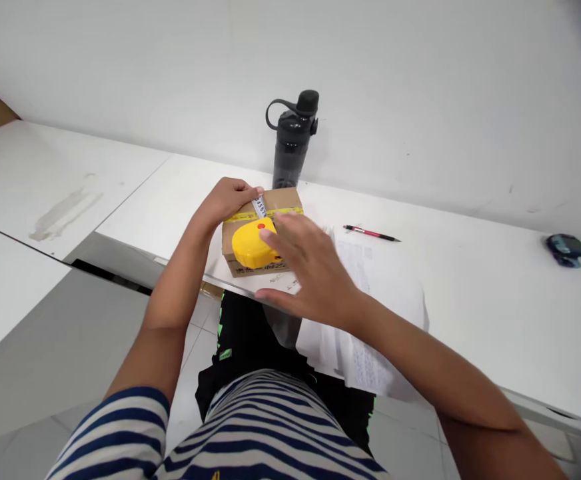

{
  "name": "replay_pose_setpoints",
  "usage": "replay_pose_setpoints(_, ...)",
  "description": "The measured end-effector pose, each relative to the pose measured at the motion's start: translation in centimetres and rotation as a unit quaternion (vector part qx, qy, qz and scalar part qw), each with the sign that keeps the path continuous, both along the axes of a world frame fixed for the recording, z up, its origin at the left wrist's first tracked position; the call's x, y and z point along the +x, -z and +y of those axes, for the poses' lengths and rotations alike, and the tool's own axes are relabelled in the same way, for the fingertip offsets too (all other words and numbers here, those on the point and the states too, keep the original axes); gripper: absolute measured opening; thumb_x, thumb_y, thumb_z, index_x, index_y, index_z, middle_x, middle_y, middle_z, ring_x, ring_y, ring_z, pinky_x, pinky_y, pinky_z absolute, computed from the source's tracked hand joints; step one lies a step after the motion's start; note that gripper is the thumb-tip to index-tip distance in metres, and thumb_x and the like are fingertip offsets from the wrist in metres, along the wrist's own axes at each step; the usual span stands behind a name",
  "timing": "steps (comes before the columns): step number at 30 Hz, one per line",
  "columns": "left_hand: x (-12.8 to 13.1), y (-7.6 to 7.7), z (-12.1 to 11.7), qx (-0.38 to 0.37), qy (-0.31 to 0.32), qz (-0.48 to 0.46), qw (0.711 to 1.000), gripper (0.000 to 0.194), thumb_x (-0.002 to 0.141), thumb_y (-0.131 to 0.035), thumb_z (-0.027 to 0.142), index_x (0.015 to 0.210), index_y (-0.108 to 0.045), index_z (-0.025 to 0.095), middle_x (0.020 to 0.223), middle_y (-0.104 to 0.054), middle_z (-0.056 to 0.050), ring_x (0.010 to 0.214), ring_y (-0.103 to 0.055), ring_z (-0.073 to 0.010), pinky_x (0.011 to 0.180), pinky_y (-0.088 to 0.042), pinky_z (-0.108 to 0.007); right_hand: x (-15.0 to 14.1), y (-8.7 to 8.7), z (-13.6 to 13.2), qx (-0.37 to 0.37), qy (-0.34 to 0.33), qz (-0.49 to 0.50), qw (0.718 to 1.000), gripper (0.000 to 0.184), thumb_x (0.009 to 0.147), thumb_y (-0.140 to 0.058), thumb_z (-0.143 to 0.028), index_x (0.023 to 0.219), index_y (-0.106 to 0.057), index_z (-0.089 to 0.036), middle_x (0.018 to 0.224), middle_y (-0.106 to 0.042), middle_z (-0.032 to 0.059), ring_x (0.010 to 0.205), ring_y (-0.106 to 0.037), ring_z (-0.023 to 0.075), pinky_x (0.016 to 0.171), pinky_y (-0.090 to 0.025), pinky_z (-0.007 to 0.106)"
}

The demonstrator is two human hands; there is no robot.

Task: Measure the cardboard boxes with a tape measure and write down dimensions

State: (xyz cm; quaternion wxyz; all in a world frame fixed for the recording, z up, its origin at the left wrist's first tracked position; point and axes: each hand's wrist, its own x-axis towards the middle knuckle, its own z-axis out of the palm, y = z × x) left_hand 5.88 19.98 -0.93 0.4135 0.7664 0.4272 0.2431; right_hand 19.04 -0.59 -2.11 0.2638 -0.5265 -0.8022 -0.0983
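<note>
A small cardboard box (pixel 286 199) with yellow tape across it sits near the desk's front edge. On top of it rests a yellow tape measure (pixel 250 245) with a red button, its white blade (pixel 259 207) drawn out a short way toward the box's far side. My left hand (pixel 228 200) is at the box's far left, thumb and fingers pinching the blade's end. Just right of the yellow case, my right hand (pixel 315 270) hovers with fingers spread and thumb apart. Whether its fingertips touch the case I cannot tell.
Behind the box stands a dark water bottle (pixel 293 143) against the wall. Right of the box lie a red and black pen (pixel 372 233) and written sheets of paper (pixel 380 293), partly over the front edge. A dark object (pixel 565 249) lies far right.
</note>
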Motion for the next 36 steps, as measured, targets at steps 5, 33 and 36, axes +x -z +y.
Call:
replay_pose_setpoints(5,-0.3,0.4,0.1,0.011,0.018,-0.021,1.0,0.039,0.072,-0.071,0.052,0.065,-0.065,0.014,0.06,-0.055,0.0,0.056,-0.044,-0.0094,0.052,-0.033,-0.024,-2.0,-0.3,2.4,0.014,0.026,-0.062,0.998,0.049,0.092,-0.057,-0.037,0.138,-0.048,-0.023,0.143,-0.053,0.0162,0.134,-0.045,0.0342,0.102,-0.037,0.052)
replay_pose_setpoints(33,-0.2,0.3,0.1,-0.001,0.007,-0.018,1.0,0.039,0.072,-0.072,0.053,0.066,-0.065,0.015,0.06,-0.058,0.001,0.055,-0.047,-0.0096,0.051,-0.034,-0.024,0.7,0.6,3.1,-0.054,-0.021,0.32,0.946,0.091,0.08,-0.066,-0.061,0.152,-0.021,-0.028,0.143,-0.05,0.0127,0.129,-0.053,0.0324,0.106,-0.044,0.055)
replay_pose_setpoints(36,-0.2,0.3,0.1,-0.012,0.005,-0.021,1.0,0.038,0.072,-0.073,0.052,0.067,-0.066,0.015,0.061,-0.058,0.001,0.054,-0.047,-0.0094,0.052,-0.035,-0.024,1.6,0.4,3.7,-0.114,-0.055,0.35,0.928,0.101,0.078,-0.067,-0.064,0.155,-0.013,-0.029,0.137,-0.054,0.0121,0.12,-0.059,0.03,0.098,-0.051,0.05)
